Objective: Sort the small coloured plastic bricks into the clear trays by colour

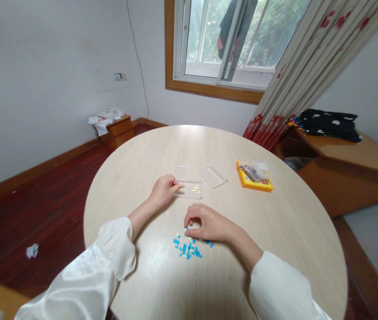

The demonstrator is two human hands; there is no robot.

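My left hand (165, 192) reaches over the left end of a shallow clear plastic box (191, 196). Its fingertips are pinched together; whatever they hold is too small to name. Small pale yellow pieces (195, 190) lie in the right part of the box, and a few more show beneath the left fingertips. Nearer to me, my right hand (208, 223) hovers at the upper edge of a loose pile of tiny blue and pale yellow building bricks (189, 250). A small blue brick (187, 229) shows between its thumb and fingertip.
A clear plastic tray (212, 176) lies right of the box. Farther right, a yellow box (255, 180) carries a clear plastic packet. All stand on a round wooden table (275, 249). A wooden desk (362, 164) with dark cloth stands beyond the table's right edge.
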